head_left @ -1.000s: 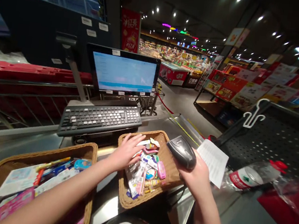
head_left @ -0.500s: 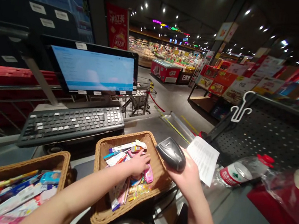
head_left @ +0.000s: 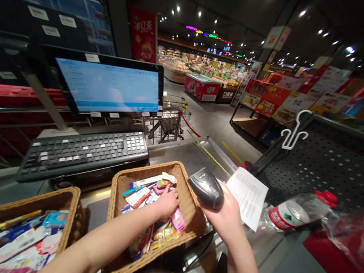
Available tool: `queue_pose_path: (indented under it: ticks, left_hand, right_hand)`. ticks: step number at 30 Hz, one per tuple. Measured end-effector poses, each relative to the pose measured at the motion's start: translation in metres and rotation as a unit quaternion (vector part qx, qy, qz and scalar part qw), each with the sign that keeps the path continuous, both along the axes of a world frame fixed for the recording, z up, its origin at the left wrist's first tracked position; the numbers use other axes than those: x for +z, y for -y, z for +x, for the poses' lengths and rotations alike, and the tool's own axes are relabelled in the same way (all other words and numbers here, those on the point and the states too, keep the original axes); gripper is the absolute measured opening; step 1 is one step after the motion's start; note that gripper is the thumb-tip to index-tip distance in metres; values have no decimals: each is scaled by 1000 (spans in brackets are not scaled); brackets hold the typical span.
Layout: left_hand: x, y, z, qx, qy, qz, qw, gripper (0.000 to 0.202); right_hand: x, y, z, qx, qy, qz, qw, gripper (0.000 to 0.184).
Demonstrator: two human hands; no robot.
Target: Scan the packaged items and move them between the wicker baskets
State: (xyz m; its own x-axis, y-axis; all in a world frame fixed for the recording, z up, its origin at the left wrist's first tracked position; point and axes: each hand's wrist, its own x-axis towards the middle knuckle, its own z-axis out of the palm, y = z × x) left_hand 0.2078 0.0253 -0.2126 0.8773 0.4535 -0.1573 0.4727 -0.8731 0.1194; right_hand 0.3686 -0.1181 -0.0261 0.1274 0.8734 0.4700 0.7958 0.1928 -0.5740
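My left hand (head_left: 167, 203) reaches into a wicker basket (head_left: 114, 203), over a jumbled heap of small stationery packs. Its fingers are bent and slightly apart, touching the heap; their tips are partly hidden, and I see nothing lifted. Beside the fingers lies a pink item (head_left: 178, 219), and yellow packaging (head_left: 167, 236) lies just below it. My right hand (head_left: 227, 213) is wrapped around a dark grey barcode scanner (head_left: 207, 188) above the basket's right rim. The scanner's head points left, towards the basket.
A second wicker basket (head_left: 72, 220) full of stationery stands at the lower left. Behind are a keyboard (head_left: 83, 153) and a monitor (head_left: 108, 87). To the right are a printed paper sheet (head_left: 247, 195), a clear bottle (head_left: 295, 210) with a red cap, and a red bag (head_left: 336, 253).
My left hand has shifted slightly within the basket, its fingers bending more over the heap. The scanner stays in my right hand. The view has turned slightly.
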Motion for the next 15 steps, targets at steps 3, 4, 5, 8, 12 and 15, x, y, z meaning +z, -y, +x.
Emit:
queue_pose_path:
  ticks: [3,4,5,8,12,15]
  left_hand:
    - [-5,3,-9,5,10,-13,1000,35]
    - [-6,4,-11,5,12,-20,1000,35]
    - [-6,4,-13,4,14,-29,999,37]
    - [-5,6,-15,14,30,-48,998,38]
    - [-4,7,-11,26,51,-41,997,21]
    - [-5,9,-8,-13,82,-19,996,16]
  right_hand:
    - [-2,0,0,3,2,-3,1000,46]
    - [-3,0,0,3,2,-4,1000,45]
    - [-3,0,0,4,2,-5,1000,45]
    - [-2,0,-3,10,-3,-9,1000,45]
    - [1,1,-6,19,-4,-12,1000,43]
    - [3,3,-7,21,-1,-14,1000,43]
